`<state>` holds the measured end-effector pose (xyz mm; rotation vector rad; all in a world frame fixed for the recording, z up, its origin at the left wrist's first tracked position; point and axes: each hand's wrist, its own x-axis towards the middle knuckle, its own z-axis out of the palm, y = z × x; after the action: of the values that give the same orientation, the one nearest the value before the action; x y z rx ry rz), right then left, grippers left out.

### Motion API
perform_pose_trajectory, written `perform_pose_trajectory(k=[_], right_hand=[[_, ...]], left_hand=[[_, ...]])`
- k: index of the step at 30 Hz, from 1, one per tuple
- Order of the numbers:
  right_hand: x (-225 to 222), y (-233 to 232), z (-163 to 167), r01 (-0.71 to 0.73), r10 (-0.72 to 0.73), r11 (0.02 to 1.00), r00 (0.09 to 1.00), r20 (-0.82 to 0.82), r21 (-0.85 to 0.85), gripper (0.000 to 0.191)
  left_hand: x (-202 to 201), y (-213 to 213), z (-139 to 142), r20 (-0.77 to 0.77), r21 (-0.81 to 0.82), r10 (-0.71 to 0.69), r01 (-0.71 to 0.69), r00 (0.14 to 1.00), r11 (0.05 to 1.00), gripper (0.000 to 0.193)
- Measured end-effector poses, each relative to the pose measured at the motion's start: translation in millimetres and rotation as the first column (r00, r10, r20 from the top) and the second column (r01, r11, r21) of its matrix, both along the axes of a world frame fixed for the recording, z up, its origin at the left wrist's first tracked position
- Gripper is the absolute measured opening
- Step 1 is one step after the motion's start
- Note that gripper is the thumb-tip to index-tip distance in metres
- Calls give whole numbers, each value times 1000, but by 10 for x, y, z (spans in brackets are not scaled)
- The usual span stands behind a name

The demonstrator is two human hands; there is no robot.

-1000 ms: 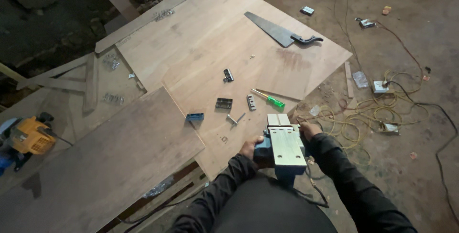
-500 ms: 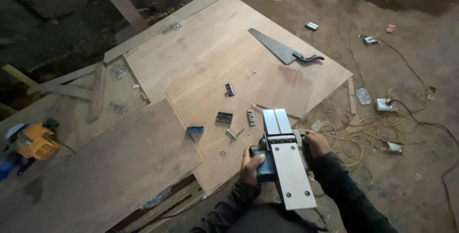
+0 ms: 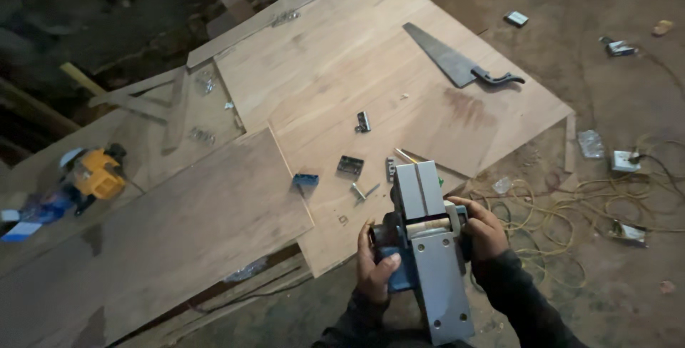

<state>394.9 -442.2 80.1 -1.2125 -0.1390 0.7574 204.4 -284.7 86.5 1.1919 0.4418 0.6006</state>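
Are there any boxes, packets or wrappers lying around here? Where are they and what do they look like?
Small flat box: on the dirt floor beyond the saw, dark with a pale top.
Crumpled wrapper: floor at far right, silvery and dark.
Clear plastic packet: floor beside the board's right edge, see-through.
White square block: floor among the yellow cables, a cable running into it.
No screens or signs show.

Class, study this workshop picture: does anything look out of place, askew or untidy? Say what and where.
The electric planer is held upside down, sole plate facing up, between the left hand and right hand. Loose metal fittings lie scattered on the plywood sheet, and yellow cable sprawls tangled across the dirt floor.
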Motion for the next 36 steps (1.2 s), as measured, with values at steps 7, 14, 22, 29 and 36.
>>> perform_pose_trajectory(k=[7,14,22,29,36], right_hand=[[97,24,6,-40,54,995,984,-169,87,61],[-25,193,120,-22,43,989,988,-145,143,66],[-142,903,-185,-124,136,982,987,-84,143,60],[-334,1757,-322,-202,202,973,979,19,111,59],[-667,2632,-285,-228,230,962,973,2,147,58]], left_hand=[[16,-39,14,-4,-97,0,-1,1000,995,89],[-93,119,-11,39,-144,4,2,999,990,89],[-352,604,-96,49,-165,128,-119,991,979,85],[-565,1450,-310,40,-167,153,-144,987,975,86],[-821,2197,-475,-11,-38,195,-195,981,980,82]])
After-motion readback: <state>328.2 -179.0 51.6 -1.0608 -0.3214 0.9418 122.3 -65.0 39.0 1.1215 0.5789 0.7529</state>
